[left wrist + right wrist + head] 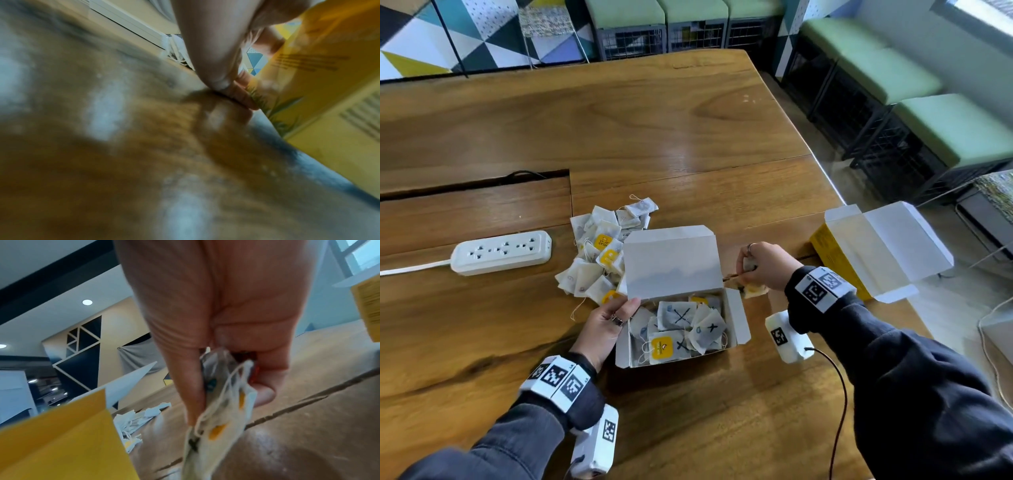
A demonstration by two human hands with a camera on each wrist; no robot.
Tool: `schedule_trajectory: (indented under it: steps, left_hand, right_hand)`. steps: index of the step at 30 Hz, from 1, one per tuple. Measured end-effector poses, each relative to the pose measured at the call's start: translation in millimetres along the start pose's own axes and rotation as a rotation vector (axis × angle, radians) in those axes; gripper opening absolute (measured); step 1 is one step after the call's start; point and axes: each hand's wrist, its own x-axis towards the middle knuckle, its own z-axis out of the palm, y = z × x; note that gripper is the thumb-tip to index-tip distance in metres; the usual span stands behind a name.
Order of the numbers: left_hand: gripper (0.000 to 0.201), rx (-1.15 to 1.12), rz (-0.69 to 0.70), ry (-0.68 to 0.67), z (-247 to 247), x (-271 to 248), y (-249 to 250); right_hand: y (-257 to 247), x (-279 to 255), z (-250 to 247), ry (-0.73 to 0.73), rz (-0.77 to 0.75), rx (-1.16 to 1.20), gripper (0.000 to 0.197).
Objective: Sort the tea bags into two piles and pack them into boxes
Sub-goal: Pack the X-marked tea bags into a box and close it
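from the head view, an open box (678,329) sits on the table (619,120), part filled with tea bags marked with x's, its lid standing up. the left hand (604,329) rests against the box's left wall, fingers fairly straight, gripping nothing. the right hand (767,265) hovers just right of the box, fingers curled round a bunch of bags (751,289). a loose pile (602,250) lies just beyond the box on the left, a power strip (501,253) further left, and a second box (873,253) stands open at the far right. the left wrist view is blurred: fingers (216,53) touching the table beside the box's yellow side (320,91). the right wrist view shows the fingers (265,363) and thumb pinching the bunch (218,417), strings dangling.
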Motion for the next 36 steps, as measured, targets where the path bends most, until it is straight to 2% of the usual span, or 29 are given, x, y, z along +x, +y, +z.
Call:
schedule_trajectory:
  steps: [3,6,8,10,11,12,13,15,16,17,19,24,28,30,32,34,36]
  left_hand:
    - [0.009,-0.036,-0.005,-0.026,0.0,-1.4,2.5]
    - [0.046,-0.006,0.024,-0.043,-0.8,0.4,0.5]
    - [0.055,0.006,0.053,-0.032,-1.5,2.1,-0.8]
    - [0.076,0.017,0.084,-0.025,-1.7,1.9,-0.4]
    - [0.081,0.009,0.095,-0.021,-1.3,0.6,1.7]
    - [0.078,0.005,0.095,-0.041,-1.7,1.1,0.6]
    - [0.066,0.003,0.083,-0.044,-2.1,1.9,-1.3]
    - [0.016,-0.001,0.063,-0.059,-0.8,2.2,-1.6]
    - [0.01,0.008,0.059,-0.045,-1.2,2.0,-0.8]
    - [0.018,0.033,0.061,-0.042,-1.6,2.3,-1.5]
    - [0.02,0.058,0.057,-0.062,-1.1,1.7,0.2]
    - [0.022,0.058,0.051,-0.058,0.2,-0.1,3.8]
    - [0.034,0.029,0.039,-0.094,0.6,-2.2,5.8]
    - [0.035,0.052,0.045,-0.099,1.0,-2.8,5.7]
    - [0.027,0.09,0.053,-0.064,2.1,-2.5,7.1]
    - [0.022,0.142,0.069,-0.047,3.3,-3.5,10.4]
    - [0.022,0.227,0.079,-0.074,2.4,-4.9,13.5]
  right_hand:
    - [-7.6,-21.2,-15.8,0.181,-0.033,-0.001,0.008]
    - [-38.8,-52.0,-28.2,0.349,-0.18,0.154,0.014]
    - [-67.9,-67.6,-24.3,0.3,-0.296,0.26,0.013]
    - [-94.1,-72.0,-6.0,0.143,-0.357,0.315,0.011]
    - [-104.5,-69.5,7.2,0.06,-0.378,0.31,0.01]
    - [-111.9,-64.8,22.1,-0.008,-0.395,0.284,0.009]
    - [-116.4,-59.2,37.2,-0.058,-0.405,0.239,0.007]
    - [-118.8,-51.6,62.5,-0.102,-0.402,0.106,0.014]
    - [-117.5,-50.2,70.4,-0.096,-0.391,0.029,0.023]
    - [-115.3,-50.3,74.2,-0.07,-0.385,-0.035,0.031]
    - [-110.4,-51.6,74.8,-0.007,-0.393,-0.086,0.037]
    - [-102.8,-49.2,79.5,-0.023,-0.338,-0.081,0.023]
    - [-104.3,-48.3,89.1,0.075,-0.315,-0.032,0.02]
    - [-104.7,-49.3,91.5,0.174,-0.363,-0.028,0.018]
    - [-104.9,-53.8,92.0,0.241,-0.502,-0.117,0.01]
    - [-101.8,-59.5,94.4,0.233,-0.597,-0.261,0.007]
    - [-96.6,-65.0,90.9,0.179,-0.616,-0.371,0.014]
